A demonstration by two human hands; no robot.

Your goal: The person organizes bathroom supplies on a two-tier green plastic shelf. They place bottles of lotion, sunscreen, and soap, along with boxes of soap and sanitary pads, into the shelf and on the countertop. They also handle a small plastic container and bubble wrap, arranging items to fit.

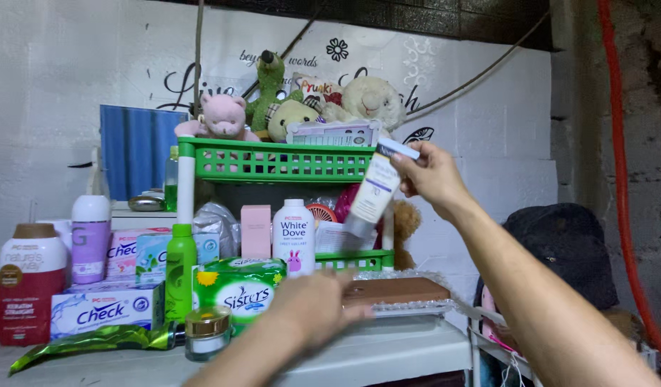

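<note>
My right hand (pixel 432 174) is raised at the green plastic rack's top basket (pixel 273 159) and grips a white squeeze tube (pixel 374 190) by its crimped end, cap hanging down. My left hand (pixel 312 307) reaches forward low, fingers together and blurred, over a brown flat box (pixel 402 289) on the white shelf top (pixel 388 347). It holds nothing that I can see. A green soft pack (pixel 239 287) lies just left of that hand.
Plush toys (pixel 287 107) sit on the rack's top. A white powder bottle (pixel 293 236) and pink box (pixel 256 231) stand on the lower tier. Left: red bottle (pixel 28 283), lilac bottle (pixel 90 238), green bottle (pixel 180 269), boxes, small gold-lidded jar (pixel 207 331). A dark bag (pixel 570 251) sits right.
</note>
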